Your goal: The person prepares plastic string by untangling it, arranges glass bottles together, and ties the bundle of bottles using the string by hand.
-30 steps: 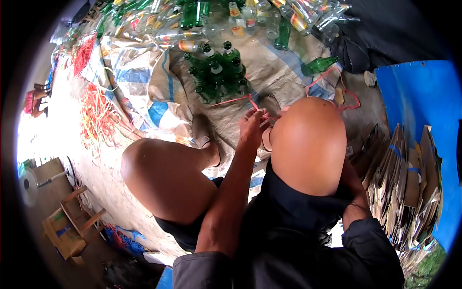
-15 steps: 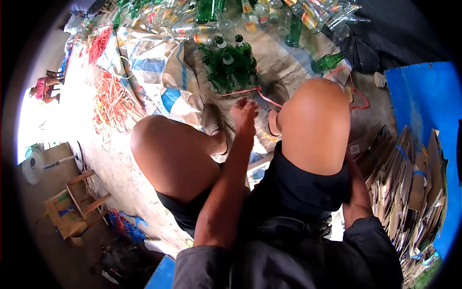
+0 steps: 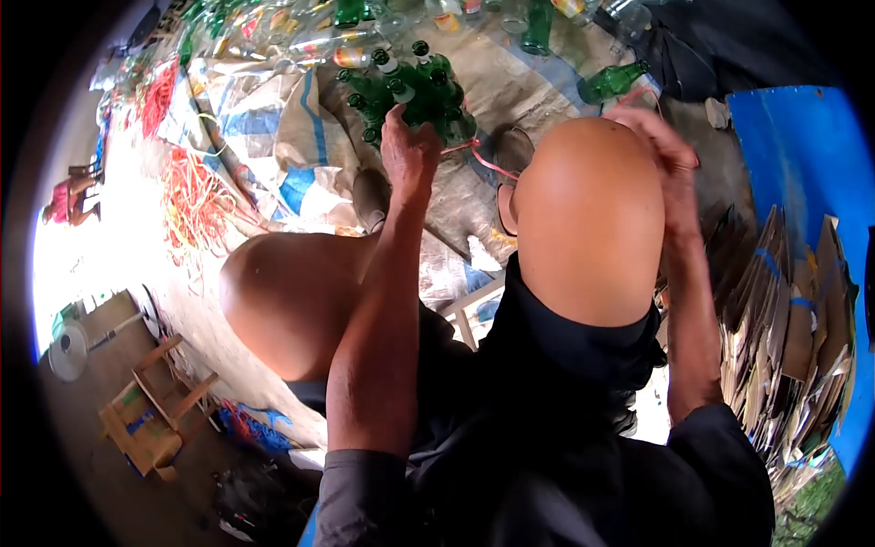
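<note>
Left hand (image 3: 408, 150) at green bottles (image 3: 364, 85); right hand (image 3: 668, 143) partly behind knee (image 3: 592, 173).

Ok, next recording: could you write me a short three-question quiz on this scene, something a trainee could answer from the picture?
1. Multiple choice: what colour is the string beside the upright green bottles? A) blue, B) pinkish red, C) black.
2. True or false: the left hand is nearer to those upright bottles than the right hand is.
3. Fill in one word: the lone green bottle near the right hand lies on its ____.

Key: 1 B; 2 true; 3 side.
</note>
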Demonstrator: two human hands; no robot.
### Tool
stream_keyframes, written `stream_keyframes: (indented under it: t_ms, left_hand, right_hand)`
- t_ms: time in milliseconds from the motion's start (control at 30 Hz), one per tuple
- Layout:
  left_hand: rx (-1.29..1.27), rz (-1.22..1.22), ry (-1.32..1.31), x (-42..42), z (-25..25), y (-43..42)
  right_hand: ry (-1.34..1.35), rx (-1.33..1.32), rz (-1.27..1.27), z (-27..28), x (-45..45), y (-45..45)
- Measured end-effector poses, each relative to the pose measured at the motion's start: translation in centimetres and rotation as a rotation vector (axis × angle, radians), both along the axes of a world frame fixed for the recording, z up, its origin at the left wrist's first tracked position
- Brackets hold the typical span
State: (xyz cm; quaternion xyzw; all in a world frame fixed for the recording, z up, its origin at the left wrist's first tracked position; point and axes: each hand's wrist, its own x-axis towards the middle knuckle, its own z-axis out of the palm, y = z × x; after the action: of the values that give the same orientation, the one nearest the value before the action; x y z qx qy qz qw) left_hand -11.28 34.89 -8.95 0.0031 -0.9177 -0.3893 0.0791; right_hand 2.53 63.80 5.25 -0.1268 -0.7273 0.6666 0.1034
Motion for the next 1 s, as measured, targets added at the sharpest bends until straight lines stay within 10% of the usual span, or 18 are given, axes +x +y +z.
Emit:
stream_keyframes:
  t_ms: [333,1000]
  left_hand:
    - [0.209,-0.041,-0.118,-1.8,-4.7,-1.0]
    - [0.038,-0.154,-0.182,-1.3,-2.1,-1.6]
  right_hand:
    - [0.154,0.858,0.010,10.4,3.6,-6.1]
    - [0.102,0.756,-0.054,10.0,2.8,-6.2]
